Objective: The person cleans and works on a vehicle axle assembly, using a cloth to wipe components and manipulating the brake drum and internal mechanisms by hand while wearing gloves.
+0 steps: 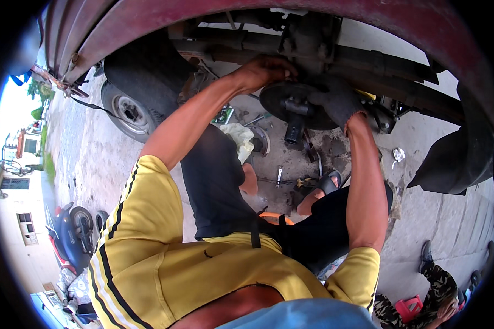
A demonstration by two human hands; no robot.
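Observation:
In front of me, under a dark red vehicle body, is a dark round wheel-hub plate [274, 103] with a stubby axle end [295, 127] sticking out toward me. My left hand [262, 74] is bare, at the plate's upper left edge. Its fingers are curled together, and whatever they pinch is too dark to make out. My right hand [337, 101] wears a dark grey glove with an orange cuff. It rests against the right side of the plate, where its fingers blend into the dark metal.
A tyre [127, 109] stands at the left. Below the hub lie a curved brake shoe [263, 141], a pale plastic bag [238, 138], a wrench [280, 175] and a green tool case [223, 114]. A black mud flap [450, 162] hangs at right. Another person's camouflage trousers [442, 285] show lower right.

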